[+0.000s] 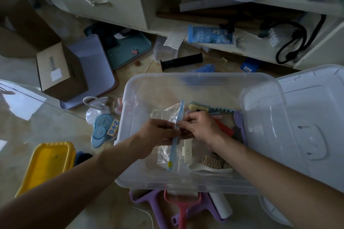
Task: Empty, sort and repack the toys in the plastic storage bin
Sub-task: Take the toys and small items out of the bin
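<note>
A clear plastic storage bin (130, 87) sits on the floor in front of me. Inside it both hands hold a clear zip bag (165, 113) by its blue zipper strip (180, 112). My left hand (158, 134) pinches the strip from the left and my right hand (201, 126) pinches it from the right. Under and beside the bag lie a blue brush (202, 108), a red piece (224, 128), a purple piece (240, 122), a white comb part (188, 148), a beige ribbed toy (214, 161) and a white spoon (208, 168).
The bin's clear lid (301, 121) leans at the right. Left of the bin lie a blue toy with a "2+6" tag (103, 128), a yellow tray (50, 161) and a cardboard box (59, 72). Purple and pink rollers (182, 208) lie at the front. A cluttered cabinet stands behind.
</note>
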{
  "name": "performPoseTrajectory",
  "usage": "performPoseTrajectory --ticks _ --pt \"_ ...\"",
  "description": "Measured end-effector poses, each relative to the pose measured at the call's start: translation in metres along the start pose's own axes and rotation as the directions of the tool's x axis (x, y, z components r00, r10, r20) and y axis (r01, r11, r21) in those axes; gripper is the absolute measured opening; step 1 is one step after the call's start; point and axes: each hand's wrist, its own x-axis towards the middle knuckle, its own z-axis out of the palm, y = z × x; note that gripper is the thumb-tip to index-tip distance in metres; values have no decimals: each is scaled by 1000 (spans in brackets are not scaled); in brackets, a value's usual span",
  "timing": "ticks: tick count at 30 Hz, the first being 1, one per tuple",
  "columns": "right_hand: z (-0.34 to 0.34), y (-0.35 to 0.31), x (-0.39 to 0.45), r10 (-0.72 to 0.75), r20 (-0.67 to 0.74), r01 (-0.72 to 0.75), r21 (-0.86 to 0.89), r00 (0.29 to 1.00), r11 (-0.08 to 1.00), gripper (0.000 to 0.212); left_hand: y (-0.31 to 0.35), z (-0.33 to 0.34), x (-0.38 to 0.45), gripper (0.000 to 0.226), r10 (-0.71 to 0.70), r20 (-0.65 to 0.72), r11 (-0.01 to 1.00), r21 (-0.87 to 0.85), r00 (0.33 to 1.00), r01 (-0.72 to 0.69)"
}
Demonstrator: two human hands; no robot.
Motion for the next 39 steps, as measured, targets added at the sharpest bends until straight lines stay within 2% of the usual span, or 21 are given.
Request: performPoseTrajectory --ticks 6,8,10,12,13,14,15,16,17,18,19,21,22,25,28,31,34,36,38,39 --pt "2 1 3 -65 -13 62 -166 998 984 9 5 7 -2 29 6 -108 999 48 994 -1" --pt "3 8 7 -66 -70 52 -176 995 983 11 6 12 -5 32 6 -145 966 256 989 32" --pt "1 13 11 -27 -176 9 -100 984 995 12 2 13 -12 33 -35 -175 838 531 984 125" --pt "-4 9 9 55 -262 -51 22 963 998 9 -5 13 -16 22 -82 -185 793 583 979 177" --pt "-8 5 6 74 -308 -65 39 948 997 10 -6 12 -17 14 -58 -211 801 574 976 172" --pt "-11 2 3 45 -382 -55 -16 923 998 14 -4 10 -17 9 27 -260 789 599 965 139" --pt "-13 -1 -2 -59 -474 -16 -152 878 988 17 -1 6 -15 6 151 -297 729 678 943 97" --pt "-13 -5 -7 -222 -525 51 -320 822 946 17 3 3 -13 5 265 -302 650 758 916 62" --pt "-12 -7 -9 -393 -490 148 -465 778 873 14 7 0 -12 6 355 -286 576 816 890 32" --pt "-9 -8 -10 -525 -386 264 -555 759 789 9 12 -2 -11 7 421 -258 526 851 870 -2" --pt "-6 -8 -8 -595 -247 366 -593 764 717 6 14 -4 -9 6 481 -221 487 872 848 -49" --pt "3 -7 -6 -626 -9 502 -589 779 633 11 18 -8 -5 8 605 -161 431 890 780 -151" --pt "7 -8 -6 -622 51 535 -568 781 625 14 21 -10 -4 9 651 -138 406 894 747 -189" --pt "15 -17 -9 -618 70 571 -475 783 670 23 28 -14 -6 12 712 -101 344 913 695 -220" --pt "16 -19 -6 -635 52 572 -497 771 653 23 32 -17 -7 13 736 -30 249 941 677 -230" --pt "15 -14 -5 -691 63 591 -578 720 563 13 35 -18 -4 11 712 -9 261 932 702 -252" --pt "11 -11 -3 -684 69 557 -642 726 527 11 36 -16 -1 7 690 -79 354 904 720 -240" --pt "4 -7 -2 -614 116 499 -706 781 503 14 45 -21 0 9 689 -214 474 856 693 -207" --pt "-10 -1 -2 -431 163 386 -773 887 503 15 59 -33 4 9 693 -339 563 806 636 -184" --pt "-18 2 -2 -308 179 320 -804 934 502 15 64 -38 6 7 703 -357 560 811 615 -169"
